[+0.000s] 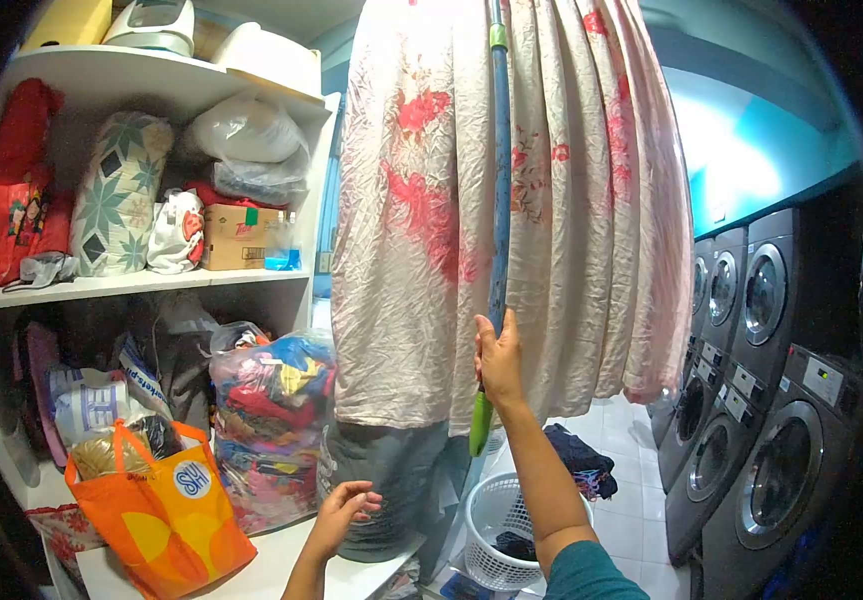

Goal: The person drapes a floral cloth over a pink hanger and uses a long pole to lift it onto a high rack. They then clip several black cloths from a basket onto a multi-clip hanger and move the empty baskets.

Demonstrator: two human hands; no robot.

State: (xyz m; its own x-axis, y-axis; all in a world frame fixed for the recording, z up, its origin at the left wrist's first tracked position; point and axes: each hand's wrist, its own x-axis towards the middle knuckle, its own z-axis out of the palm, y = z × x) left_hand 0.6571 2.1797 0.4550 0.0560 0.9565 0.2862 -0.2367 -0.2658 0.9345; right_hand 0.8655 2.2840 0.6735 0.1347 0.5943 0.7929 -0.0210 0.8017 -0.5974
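Note:
My right hand point(498, 357) is wrapped round a long blue pole point(500, 200) near its green lower grip. The pole stands almost upright in front of a pale floral curtain point(401, 250) with red flowers, which hangs in long folds from above; its upper edge is out of view. Below the curtain's left part, my left hand point(344, 510) holds nothing, with its fingers loosely bent and apart. Beside that hand is a dark grey wrapped bundle point(376, 480) on a white ledge.
White shelves point(151, 290) on the left carry bags, a rolled mat and a cardboard box point(241, 237). An orange shopping bag point(166, 510) and a clear bag of clothes point(271, 410) stand lower down. Dark washing machines point(781, 470) line the right. A white basket point(496, 510) sits below the pole.

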